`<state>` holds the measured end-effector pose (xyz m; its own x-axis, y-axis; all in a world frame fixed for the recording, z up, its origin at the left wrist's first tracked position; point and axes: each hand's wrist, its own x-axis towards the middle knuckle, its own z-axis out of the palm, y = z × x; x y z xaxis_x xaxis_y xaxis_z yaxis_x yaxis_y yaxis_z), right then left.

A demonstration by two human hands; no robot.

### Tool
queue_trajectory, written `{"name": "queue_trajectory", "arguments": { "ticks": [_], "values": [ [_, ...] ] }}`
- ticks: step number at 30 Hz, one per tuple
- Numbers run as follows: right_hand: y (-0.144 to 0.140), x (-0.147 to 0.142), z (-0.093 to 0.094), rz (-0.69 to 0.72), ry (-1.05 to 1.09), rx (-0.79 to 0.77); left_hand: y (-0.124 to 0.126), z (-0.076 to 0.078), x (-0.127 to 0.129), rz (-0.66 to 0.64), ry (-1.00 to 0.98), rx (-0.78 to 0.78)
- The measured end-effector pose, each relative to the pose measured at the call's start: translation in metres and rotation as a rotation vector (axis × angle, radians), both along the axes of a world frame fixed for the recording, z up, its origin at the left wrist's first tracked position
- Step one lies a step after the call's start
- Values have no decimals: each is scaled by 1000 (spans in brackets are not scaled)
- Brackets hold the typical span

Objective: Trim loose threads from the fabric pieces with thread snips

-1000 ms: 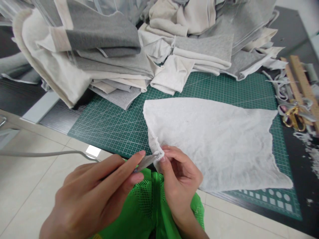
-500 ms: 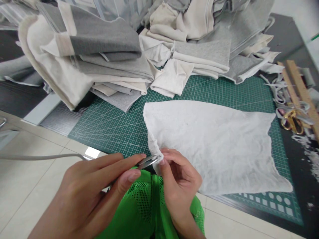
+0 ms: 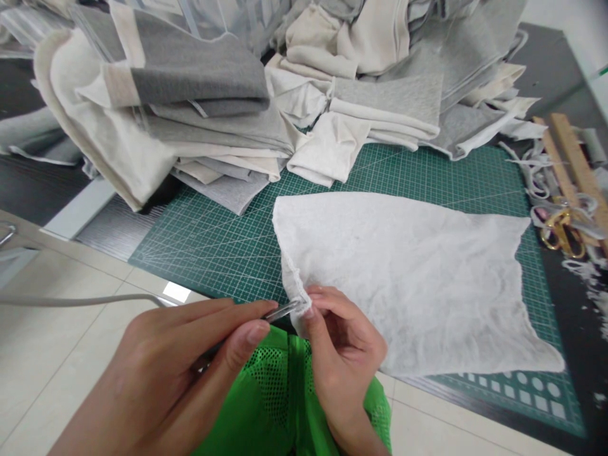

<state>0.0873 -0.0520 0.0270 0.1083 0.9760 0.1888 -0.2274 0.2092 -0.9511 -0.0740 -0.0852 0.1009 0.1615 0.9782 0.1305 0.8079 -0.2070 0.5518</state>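
A white cloth piece lies spread out, its left edge carrying a thick, rough seam. My right hand pinches the lower end of that seam between thumb and fingers. From the left, my left hand grips a pair of thread snips, the fingers hiding most of the handle. The narrow metal blades are close together, with their tips at the seam right beside my right fingertips. Whether they pass into the fabric I cannot tell.
Under the cloth is a green cutting mat. Folded grey garments are stacked at the back left, more pale fabric behind. At the right lie gold-handled scissors, wooden rulers and scraps.
The blades of the snips have come closer together at the seam. Both hands keep nearly the same place, and the cloth is still held at its corner.
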Motion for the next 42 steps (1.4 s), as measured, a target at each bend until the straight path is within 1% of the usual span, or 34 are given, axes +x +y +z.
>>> {"name": "queue_trajectory", "arguments": {
  "ticks": [3, 6, 11, 13, 15, 20, 24, 31, 37, 40, 42],
  "values": [
    [0, 0, 0, 1, 0, -10, 2, -1, 1, 18, -28, -28],
    [0, 1, 0, 10, 10, -9, 3, -2, 2, 41, -50, -21],
    [-1, 2, 1, 19, 20, -8, 5, -3, 2, 103, -72, -61],
    [-1, 2, 1, 18, 21, -6, 6, -5, 1, 115, -91, -51],
    [0, 1, 1, 12, 15, -7, 8, -7, -1, 112, -160, -59],
    [0, 1, 1, 7, 9, -8, 11, -17, -5, 137, -384, -184],
    [0, 0, 1, 8, 23, -5, 12, -22, -7, 170, -463, -214],
    [-1, 0, -1, 8, 16, -7, 16, -19, -6, 149, -504, -258],
    [-1, 0, -2, 10, -23, 26, 15, -18, -8, 136, -411, -283],
    [-1, 1, -3, 12, -33, 52, 15, -16, -11, 132, -418, -318],
    [-1, 2, -3, 12, -33, 64, 16, -14, -13, 165, -444, -379]
  ]
}}
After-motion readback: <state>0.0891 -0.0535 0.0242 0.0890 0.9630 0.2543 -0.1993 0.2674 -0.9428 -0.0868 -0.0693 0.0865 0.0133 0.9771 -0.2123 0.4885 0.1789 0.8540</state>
